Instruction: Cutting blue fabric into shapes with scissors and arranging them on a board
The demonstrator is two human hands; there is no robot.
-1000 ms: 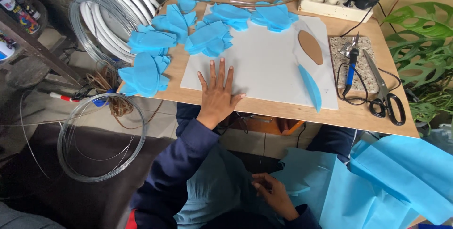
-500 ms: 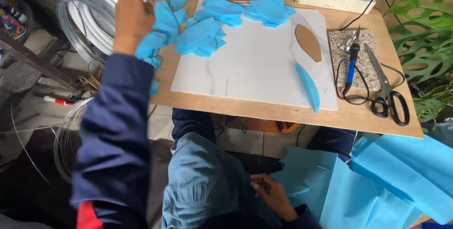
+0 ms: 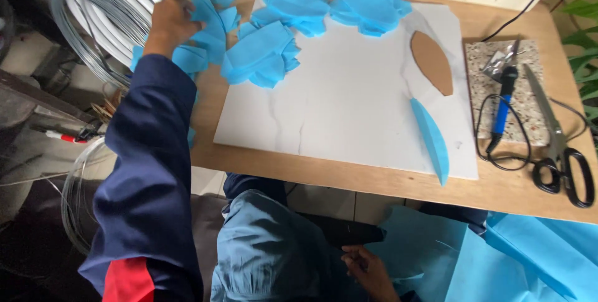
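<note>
**Reaching to the wire coil**

Our left hand (image 3: 169, 25) closes on the grey wire coil (image 3: 93, 22) beside the table's (image 3: 349, 180) left edge; we judge it springy and light, best gripped on one strand. Our right hand (image 3: 367, 268) loosely holds a dark tool (image 3: 349, 233) in our lap.

craft workshop | wire coils (image 3: 93, 22) | scissors (image 3: 560, 146) | cut blue petals (image 3: 261, 59)

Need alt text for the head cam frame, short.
A seated person's left hand reaches to the table's far left corner, at blue petal-shaped cutouts beside a coil of wire. The right hand rests in the lap on blue sheet material. A white board, cardboard template and scissors lie on the wooden table.
</note>
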